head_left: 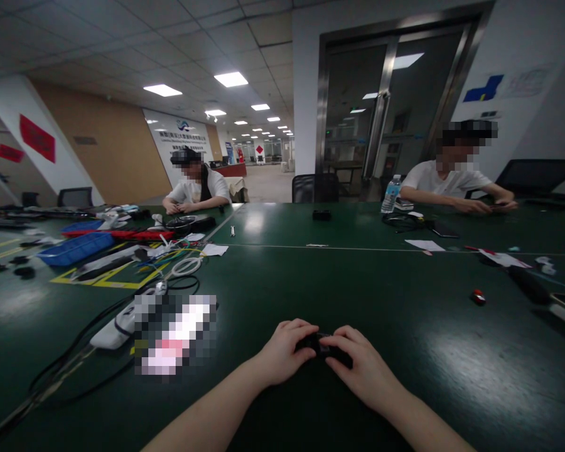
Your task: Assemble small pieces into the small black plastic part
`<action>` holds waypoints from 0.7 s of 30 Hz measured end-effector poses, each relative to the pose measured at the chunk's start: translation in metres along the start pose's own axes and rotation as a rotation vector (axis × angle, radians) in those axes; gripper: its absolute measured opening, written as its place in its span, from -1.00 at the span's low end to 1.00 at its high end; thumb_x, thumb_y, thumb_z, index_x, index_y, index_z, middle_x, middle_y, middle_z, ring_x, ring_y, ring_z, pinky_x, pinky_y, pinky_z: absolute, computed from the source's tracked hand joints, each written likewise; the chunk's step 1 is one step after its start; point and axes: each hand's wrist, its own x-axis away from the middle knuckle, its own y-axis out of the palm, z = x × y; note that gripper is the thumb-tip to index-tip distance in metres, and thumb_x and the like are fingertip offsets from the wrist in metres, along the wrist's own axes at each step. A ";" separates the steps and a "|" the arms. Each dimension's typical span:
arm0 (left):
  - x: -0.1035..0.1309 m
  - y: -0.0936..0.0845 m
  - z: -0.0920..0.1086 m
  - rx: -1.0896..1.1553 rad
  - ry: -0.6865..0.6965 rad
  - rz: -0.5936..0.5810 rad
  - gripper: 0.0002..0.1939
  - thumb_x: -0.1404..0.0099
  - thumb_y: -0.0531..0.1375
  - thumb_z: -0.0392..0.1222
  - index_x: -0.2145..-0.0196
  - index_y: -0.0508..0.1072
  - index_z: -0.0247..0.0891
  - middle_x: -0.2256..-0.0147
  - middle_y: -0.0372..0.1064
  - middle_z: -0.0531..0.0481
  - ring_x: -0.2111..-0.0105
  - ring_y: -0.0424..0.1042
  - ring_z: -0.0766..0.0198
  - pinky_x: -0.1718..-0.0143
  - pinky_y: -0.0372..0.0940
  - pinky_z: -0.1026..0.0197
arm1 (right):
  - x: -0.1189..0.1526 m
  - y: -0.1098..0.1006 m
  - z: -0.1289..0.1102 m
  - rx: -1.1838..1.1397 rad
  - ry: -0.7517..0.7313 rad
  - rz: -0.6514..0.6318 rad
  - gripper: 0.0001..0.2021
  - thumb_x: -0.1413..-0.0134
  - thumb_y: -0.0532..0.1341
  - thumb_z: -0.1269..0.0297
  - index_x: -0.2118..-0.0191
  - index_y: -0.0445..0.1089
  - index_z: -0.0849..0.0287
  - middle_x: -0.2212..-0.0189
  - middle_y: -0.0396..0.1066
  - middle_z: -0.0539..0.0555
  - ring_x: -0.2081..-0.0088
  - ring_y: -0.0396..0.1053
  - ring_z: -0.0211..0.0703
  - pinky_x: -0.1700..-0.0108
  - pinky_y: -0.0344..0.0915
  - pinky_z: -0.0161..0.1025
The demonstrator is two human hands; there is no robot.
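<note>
Between my two hands, low over the green tabletop (282, 282), is a small black elongated object (324, 345); its exact kind is not clear. My left hand (287, 351) closes on its left end, thumb below and fingers above. My right hand (355, 361) grips the right end in the same way, with the fingers across the top. Parts of the object are covered by my fingers. Whether it rests on the table or is held just above it, I cannot tell.
Left of me lie a white power strip (115, 329) with black cables, a pixelated bright rectangle (179, 339) and a blue tray (78, 248). A small red object (478, 296) sits to the right. Across the table are two people (198, 182), a water bottle (390, 194) and a black item (321, 215).
</note>
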 end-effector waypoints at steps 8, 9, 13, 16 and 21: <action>-0.001 0.002 -0.002 -0.019 0.025 0.014 -0.56 -0.23 0.18 -0.25 -0.07 0.28 -0.10 0.01 0.25 0.02 -0.01 0.18 0.14 -0.06 0.06 0.08 | 0.001 -0.001 0.000 0.031 -0.024 0.007 -0.71 -0.02 0.17 0.32 0.09 0.37 -0.09 0.17 0.29 0.00 0.13 0.29 -0.09 0.10 0.27 -0.14; -0.001 0.002 -0.002 -0.024 0.032 0.021 -0.56 -0.22 0.18 -0.26 -0.06 0.28 -0.11 0.01 0.26 0.01 0.00 0.19 0.14 -0.06 0.06 0.09 | 0.000 0.000 0.001 0.035 -0.030 0.012 -0.71 -0.02 0.17 0.32 0.09 0.37 -0.07 0.17 0.29 0.01 0.12 0.28 -0.10 0.08 0.26 -0.14; -0.003 0.005 -0.005 -0.028 0.049 0.044 -0.56 -0.21 0.19 -0.27 -0.05 0.30 -0.12 0.03 0.27 0.00 0.01 0.21 0.13 -0.05 0.07 0.08 | 0.000 0.001 0.002 0.060 -0.030 0.017 -0.73 -0.02 0.18 0.32 0.11 0.37 -0.01 0.17 0.29 0.02 0.11 0.28 -0.10 0.07 0.25 -0.16; -0.002 0.005 -0.005 -0.026 0.045 0.045 -0.55 -0.20 0.20 -0.27 -0.06 0.30 -0.12 0.02 0.27 0.00 0.01 0.21 0.13 -0.05 0.08 0.08 | 0.000 0.001 0.002 0.065 -0.016 0.007 -0.76 -0.06 0.16 0.29 0.12 0.37 -0.01 0.17 0.30 0.02 0.11 0.28 -0.11 0.08 0.26 -0.16; -0.001 0.003 -0.003 -0.019 0.036 0.032 -0.56 -0.22 0.19 -0.25 -0.06 0.29 -0.11 0.01 0.26 0.01 0.00 0.19 0.12 -0.06 0.08 0.07 | -0.002 0.000 0.003 0.064 0.020 -0.024 -0.78 -0.08 0.14 0.26 0.12 0.38 0.00 0.16 0.31 0.02 0.10 0.28 -0.10 0.06 0.25 -0.14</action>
